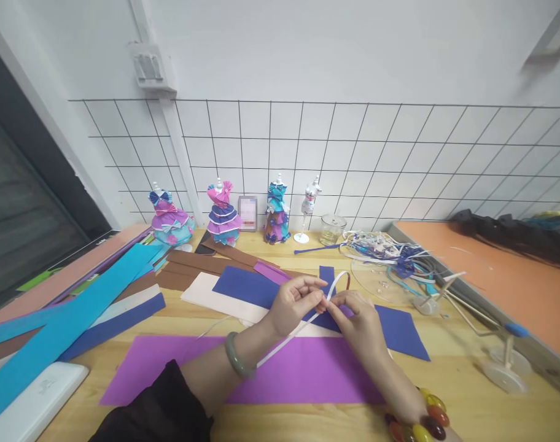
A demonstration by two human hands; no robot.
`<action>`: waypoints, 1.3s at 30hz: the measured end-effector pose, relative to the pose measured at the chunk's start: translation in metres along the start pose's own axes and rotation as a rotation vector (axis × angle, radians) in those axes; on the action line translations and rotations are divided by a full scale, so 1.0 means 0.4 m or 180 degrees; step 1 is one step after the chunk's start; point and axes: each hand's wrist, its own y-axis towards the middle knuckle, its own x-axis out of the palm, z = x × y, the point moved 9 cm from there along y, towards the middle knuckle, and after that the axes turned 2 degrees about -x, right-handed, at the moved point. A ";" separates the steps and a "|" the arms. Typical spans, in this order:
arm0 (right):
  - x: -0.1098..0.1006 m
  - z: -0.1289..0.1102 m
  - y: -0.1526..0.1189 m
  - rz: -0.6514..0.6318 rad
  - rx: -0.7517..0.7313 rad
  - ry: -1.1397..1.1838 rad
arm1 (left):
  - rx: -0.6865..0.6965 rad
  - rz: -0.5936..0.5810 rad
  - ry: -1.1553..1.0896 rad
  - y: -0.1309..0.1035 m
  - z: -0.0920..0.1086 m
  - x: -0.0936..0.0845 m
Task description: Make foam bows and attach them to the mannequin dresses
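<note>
My black sleeve (160, 408) is covering much of my left forearm, which is slanting up and inward from the lower left, a green bangle (236, 356) circling its wrist. My right forearm is rising inward from the lower right, with a beaded bracelet (427, 420) around it. Under my arms, a purple sheet (321, 374) is lying across the table (243, 423).

My wrists are bending so that both hands are meeting above the papers, raised off the table. My left hand (289, 305) is pinching the white strip (287, 341) between thumb and fingers, its other fingers curling loosely. My right hand (360, 322) is closing thumb and index finger on it just beside, knuckles arching. The strip is running from near my bangle up to my fingertips and curving over in a loop above them.

Beyond the purple sheet, blue paper (402, 331) and a pale sheet (204, 288) are overlapping, with brown strips (188, 270) behind. Farther off, three dressed forms (225, 221), a bare form (310, 202) and a glass jar (332, 230) are standing before the tiled wall (255, 147).
</note>
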 end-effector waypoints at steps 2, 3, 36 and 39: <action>-0.009 0.015 0.003 0.0027 0.0096 -0.0151 | 0.0006 0.0067 0.0116 -0.001 0.002 -0.002; -0.014 0.023 0.005 0.0039 0.0171 -0.0198 | 0.0000 0.0083 0.0164 -0.001 0.003 -0.003; 0.038 -0.082 0.002 -0.0709 -0.0291 0.0517 | -0.0124 0.0183 0.1767 0.027 -0.025 -0.034; 0.014 -0.070 0.010 -0.0494 -0.0084 0.0885 | 0.0291 0.0311 0.2272 0.021 0.017 -0.031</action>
